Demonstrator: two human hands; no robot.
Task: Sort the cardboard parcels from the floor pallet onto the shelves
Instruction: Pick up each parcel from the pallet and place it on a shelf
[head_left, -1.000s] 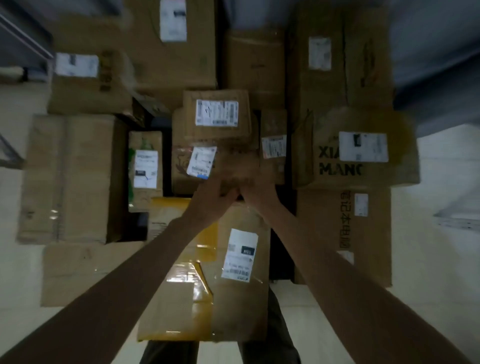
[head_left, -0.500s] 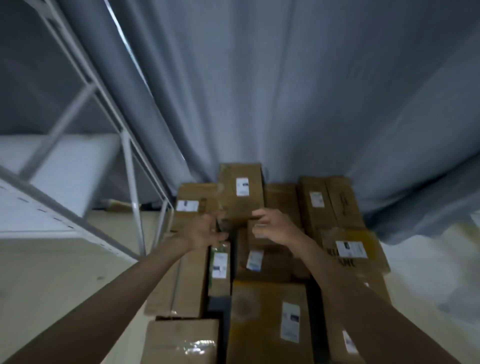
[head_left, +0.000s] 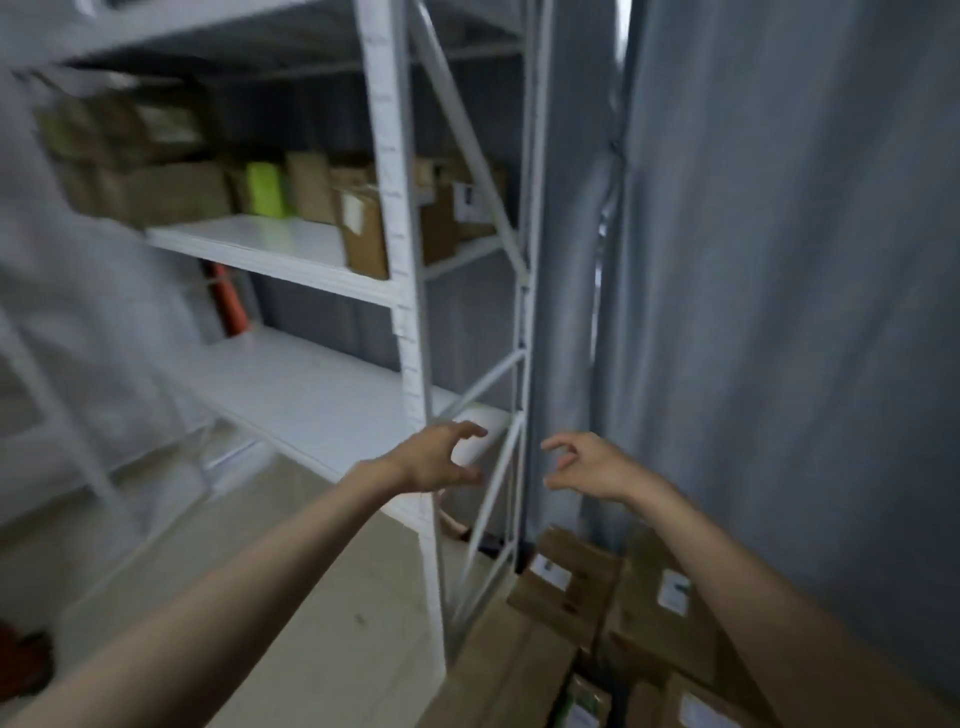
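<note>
Oddly, left hand (head_left: 434, 460) and right hand (head_left: 587, 465) hover empty; shelved parcels (head_left: 156, 192) blur.

Parcels (head_left: 597, 587) lie right of the shelves (head_left: 395, 291), before the curtain (head_left: 779, 260).

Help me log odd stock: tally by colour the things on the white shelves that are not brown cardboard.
Lime-green box-shaped packet: 1
Orange-red long upright item: 1
Total: 2
</note>
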